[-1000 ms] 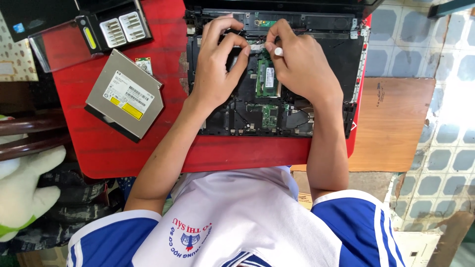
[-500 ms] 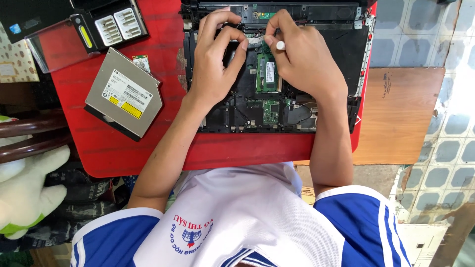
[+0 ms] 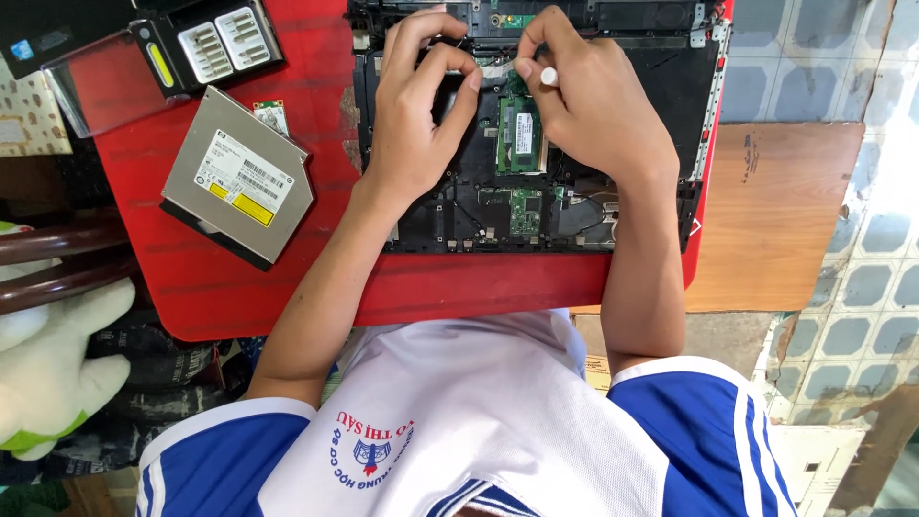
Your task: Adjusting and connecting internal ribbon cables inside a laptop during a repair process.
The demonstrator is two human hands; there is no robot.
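At the top of the open laptop (image 3: 536, 172), the right hand (image 3: 593, 105) has its fingers pinched on a small white-tipped tool (image 3: 549, 77). The left hand (image 3: 416, 115) has curled fingers pressing beside the green memory card (image 3: 520, 134). Since a moment ago, both hands barely moved, so work stays on that spot. A silver disc drive (image 3: 237, 177) lies well apart on the red tabletop (image 3: 287, 287).

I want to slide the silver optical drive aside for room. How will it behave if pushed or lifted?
The optical drive looks like a flat, rigid metal-cased slab, so it should slide without flexing or rolling. It lies flat on the red table, so tipping seems unlikely. Its smooth casing may be slippery to pinch.
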